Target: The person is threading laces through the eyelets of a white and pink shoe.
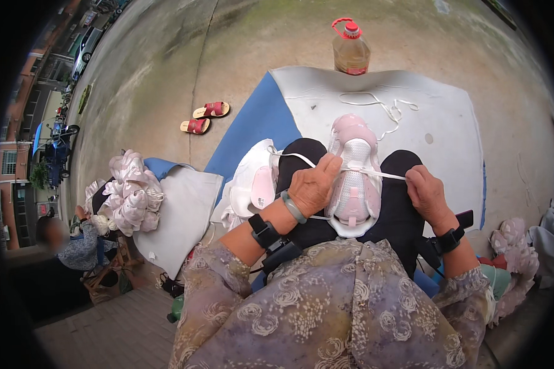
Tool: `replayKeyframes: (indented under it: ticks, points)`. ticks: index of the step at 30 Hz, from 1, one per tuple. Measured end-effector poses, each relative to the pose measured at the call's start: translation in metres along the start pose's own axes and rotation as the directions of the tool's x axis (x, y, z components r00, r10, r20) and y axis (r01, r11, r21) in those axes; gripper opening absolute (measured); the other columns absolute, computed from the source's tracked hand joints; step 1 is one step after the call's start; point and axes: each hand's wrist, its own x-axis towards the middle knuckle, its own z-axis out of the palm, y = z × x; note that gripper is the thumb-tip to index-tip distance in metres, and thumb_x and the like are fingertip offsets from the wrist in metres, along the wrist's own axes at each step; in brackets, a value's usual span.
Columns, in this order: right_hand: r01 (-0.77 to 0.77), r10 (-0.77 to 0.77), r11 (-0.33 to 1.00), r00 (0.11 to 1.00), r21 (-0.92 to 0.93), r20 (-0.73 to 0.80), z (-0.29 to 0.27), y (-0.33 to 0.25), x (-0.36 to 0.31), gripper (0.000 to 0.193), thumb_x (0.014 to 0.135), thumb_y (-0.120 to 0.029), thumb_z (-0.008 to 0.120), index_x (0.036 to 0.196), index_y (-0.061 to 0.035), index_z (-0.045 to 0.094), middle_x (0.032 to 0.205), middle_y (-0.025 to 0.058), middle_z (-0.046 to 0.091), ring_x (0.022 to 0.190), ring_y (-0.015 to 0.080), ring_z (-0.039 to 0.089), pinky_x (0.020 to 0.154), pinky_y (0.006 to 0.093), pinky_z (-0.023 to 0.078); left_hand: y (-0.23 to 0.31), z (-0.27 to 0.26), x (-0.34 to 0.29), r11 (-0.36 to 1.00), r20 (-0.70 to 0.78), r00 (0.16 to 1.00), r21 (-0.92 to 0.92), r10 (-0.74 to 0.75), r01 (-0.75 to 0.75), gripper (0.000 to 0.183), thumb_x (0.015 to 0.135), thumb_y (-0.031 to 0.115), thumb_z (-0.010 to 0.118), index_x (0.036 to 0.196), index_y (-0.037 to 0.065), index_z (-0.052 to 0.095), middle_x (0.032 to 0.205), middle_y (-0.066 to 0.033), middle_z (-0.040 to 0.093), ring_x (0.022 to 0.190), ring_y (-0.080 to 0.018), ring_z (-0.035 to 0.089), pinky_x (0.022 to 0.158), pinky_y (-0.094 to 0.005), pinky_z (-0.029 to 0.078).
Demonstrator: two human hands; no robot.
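A pink and white sneaker upper (353, 157) lies lengthwise between my knees, its padded heel opening nearest me. A white shoelace (385, 174) crosses it from side to side. Fingers pinched, my left hand (316, 183) grips the lace at the upper's left edge; a loose length trails left from it over my knee. On the right, my right hand (427, 192) is closed on the other end, holding it nearly straight out from the upper. Beside my left knee lies another white and pink shoe piece (252, 184), partly hidden.
A white sheet with blue underside (437, 111) covers the ground ahead, bearing a loose lace (388, 112). Beyond stands a red-capped jug (351, 52). Red slippers (211, 110) lie ahead left. Shoe uppers are heaped left (132, 194) and right (512, 252). A person (86, 246) sits far left.
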Motion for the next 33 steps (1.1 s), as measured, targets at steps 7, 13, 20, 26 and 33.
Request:
replayKeyframes:
  ticks: [7, 13, 20, 26, 33]
  points:
    - [0.091, -0.068, 0.981, 0.988, -0.169, 0.138, -0.016, 0.011, -0.009, 0.017, 0.074, -0.002, 0.061, 0.088, -0.0061, 0.053, 0.072, 0.0071, 0.051, 0.060, 0.0254, 0.057, 0.049, 0.0334, 0.045, -0.015, 0.009, 0.006, 0.940, 0.056, 0.980, 0.280, 0.189, -0.197, 0.011, 0.075, 0.007, 0.052, 0.086, 0.008, 0.049, 0.067, -0.0068, 0.049, 0.055, -0.0229, 0.056, 0.044, -0.0342, 0.043]
    - [0.110, -0.063, 0.968, 0.977, -0.224, 0.206, -0.043, 0.023, -0.021, 0.015, 0.076, -0.003, 0.058, 0.090, -0.0066, 0.053, 0.070, 0.0076, 0.050, 0.059, 0.0253, 0.056, 0.048, 0.0336, 0.045, -0.110, -0.087, 0.006, 0.861, -0.324, 0.945, 0.490, 0.037, 0.134, 0.012, 0.073, 0.006, 0.051, 0.083, 0.011, 0.056, 0.068, -0.0079, 0.057, 0.062, -0.0291, 0.059, 0.050, -0.0389, 0.045]
    - [-0.022, 0.037, 0.900, 0.999, -0.436, 0.027, -0.143, 0.077, -0.065, 0.018, 0.078, 0.004, 0.055, 0.094, -0.0018, 0.053, 0.076, 0.0130, 0.054, 0.063, 0.0309, 0.057, 0.053, 0.0359, 0.045, -0.171, -0.202, -0.071, 0.718, -0.442, 0.897, 0.617, -0.022, 0.321, 0.013, 0.081, 0.011, 0.057, 0.092, 0.009, 0.064, 0.082, -0.0119, 0.064, 0.071, -0.0303, 0.062, 0.061, -0.0370, 0.049]
    - [-0.183, 0.102, 0.733, 0.982, -0.655, -0.160, -0.269, 0.174, -0.162, 0.025, 0.087, 0.001, 0.051, 0.111, -0.0002, 0.054, 0.102, 0.0183, 0.060, 0.092, 0.0337, 0.059, 0.076, 0.0353, 0.048, -0.170, -0.191, -0.130, 0.819, -0.389, 0.905, 0.455, -0.170, 0.349, 0.013, 0.082, 0.010, 0.058, 0.093, 0.005, 0.064, 0.083, -0.0146, 0.064, 0.074, -0.0305, 0.062, 0.066, -0.0357, 0.049]
    - [-0.365, 0.249, 0.635, 0.931, -0.681, -0.266, -0.354, 0.222, -0.259, 0.028, 0.090, -0.005, 0.048, 0.118, -0.0013, 0.053, 0.116, 0.0162, 0.057, 0.110, 0.0283, 0.054, 0.089, 0.0328, 0.044, -0.186, -0.213, -0.215, 0.750, -0.447, 0.786, 0.312, -0.426, 0.584, 0.018, 0.085, 0.010, 0.055, 0.099, 0.002, 0.062, 0.085, -0.0170, 0.064, 0.077, -0.0296, 0.063, 0.069, -0.0343, 0.048]
